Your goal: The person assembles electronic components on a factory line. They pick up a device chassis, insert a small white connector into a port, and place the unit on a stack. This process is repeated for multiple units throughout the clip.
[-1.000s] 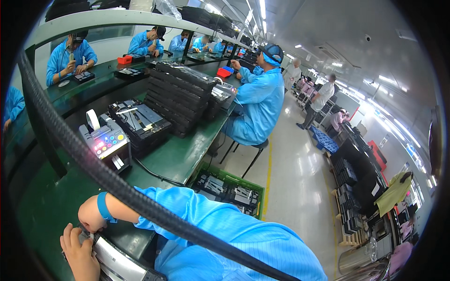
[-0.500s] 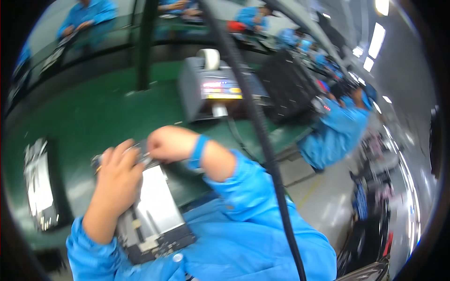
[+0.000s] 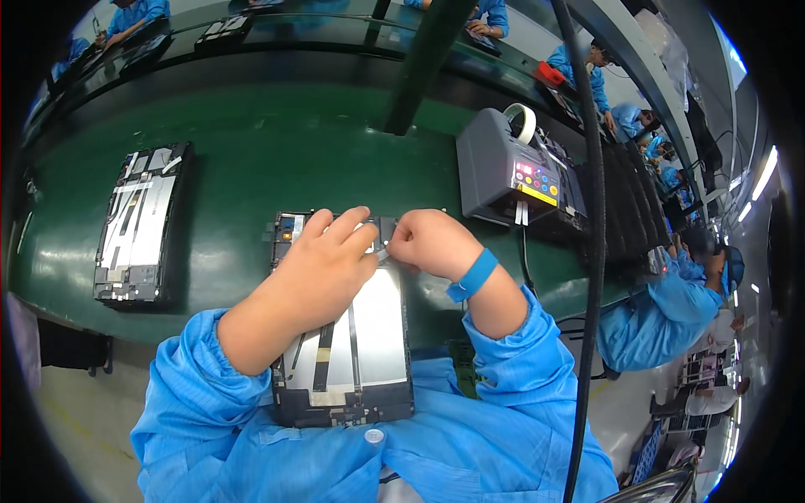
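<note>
Tablet chassis (image 3: 348, 352), open-backed, silver plates and dark frame; lies at 6 o'clock on the near edge of the green worktop (image 3: 277, 159), long axis running from the person toward 12 o'clock, near end over the lap.
Left hand (image 3: 323, 264): resting flat on the chassis's upper half, fingers extended toward 1 o'clock, fingertips meeting a small pale strip (image 3: 381, 249), seemingly tape, at the far end; not closed round anything.
Right hand (image 3: 432, 243): curled, thumb and forefinger pinched on the same strip from 3 o'clock; blue wrist band (image 3: 471, 275) behind it. Both hands converge at the chassis's far end, equally near; work point lies ahead of them, toward 12 o'clock.
Second chassis (image 3: 138, 222): at 10 o'clock, well apart, similarly aligned.
Grey tape dispenser (image 3: 511, 172): at 2 o'clock, roll on top, coloured buttons.
Black cable (image 3: 587, 251): hanging at 3 o'clock.
Co-workers in blue coats: at 12 to 3 o'clock, far.
</note>
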`<act>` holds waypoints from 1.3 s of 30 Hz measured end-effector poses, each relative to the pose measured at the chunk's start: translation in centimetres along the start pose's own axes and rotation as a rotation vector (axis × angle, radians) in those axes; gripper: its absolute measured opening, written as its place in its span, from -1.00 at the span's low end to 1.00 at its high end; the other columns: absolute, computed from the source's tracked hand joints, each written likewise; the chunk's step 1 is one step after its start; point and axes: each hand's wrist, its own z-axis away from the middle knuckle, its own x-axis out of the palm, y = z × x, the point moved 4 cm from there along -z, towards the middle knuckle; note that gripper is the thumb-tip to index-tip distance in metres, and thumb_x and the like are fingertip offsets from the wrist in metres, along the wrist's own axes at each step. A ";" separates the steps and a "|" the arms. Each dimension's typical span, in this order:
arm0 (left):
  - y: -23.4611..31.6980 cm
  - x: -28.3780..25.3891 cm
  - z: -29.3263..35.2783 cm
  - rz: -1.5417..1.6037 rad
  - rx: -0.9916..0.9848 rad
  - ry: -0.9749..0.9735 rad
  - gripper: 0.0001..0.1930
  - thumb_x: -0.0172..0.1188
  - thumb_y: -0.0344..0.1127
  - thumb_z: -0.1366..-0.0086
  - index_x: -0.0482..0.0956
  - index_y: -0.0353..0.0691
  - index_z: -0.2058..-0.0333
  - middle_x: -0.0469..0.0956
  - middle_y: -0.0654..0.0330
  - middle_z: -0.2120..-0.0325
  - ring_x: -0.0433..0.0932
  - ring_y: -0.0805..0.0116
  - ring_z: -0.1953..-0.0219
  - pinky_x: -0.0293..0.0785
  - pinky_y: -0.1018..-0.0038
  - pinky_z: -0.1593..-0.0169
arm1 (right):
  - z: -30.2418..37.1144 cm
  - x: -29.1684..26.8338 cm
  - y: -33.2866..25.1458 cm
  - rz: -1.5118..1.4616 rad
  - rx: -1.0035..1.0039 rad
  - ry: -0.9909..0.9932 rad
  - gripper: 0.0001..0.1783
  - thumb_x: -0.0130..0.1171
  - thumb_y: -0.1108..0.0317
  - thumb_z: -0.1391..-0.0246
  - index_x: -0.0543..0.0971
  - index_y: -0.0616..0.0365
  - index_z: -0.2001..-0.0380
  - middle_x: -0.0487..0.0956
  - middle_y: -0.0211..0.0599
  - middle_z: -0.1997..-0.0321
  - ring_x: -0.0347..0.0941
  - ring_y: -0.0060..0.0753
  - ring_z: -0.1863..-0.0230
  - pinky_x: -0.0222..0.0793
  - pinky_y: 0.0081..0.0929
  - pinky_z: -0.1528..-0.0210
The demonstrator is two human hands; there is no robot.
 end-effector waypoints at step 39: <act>-17.3 -12.5 28.5 1.434 -1.199 0.743 -0.54 -0.04 -0.56 -0.11 0.35 -0.47 -0.06 0.56 0.00 0.16 0.60 0.32 0.21 0.55 0.42 0.08 | 8.3 6.9 -7.3 -0.547 -0.679 -0.053 -0.31 0.08 0.06 -0.15 0.21 0.23 -0.23 0.11 0.14 -0.35 -0.22 0.09 -0.44 -0.21 -0.12 -0.38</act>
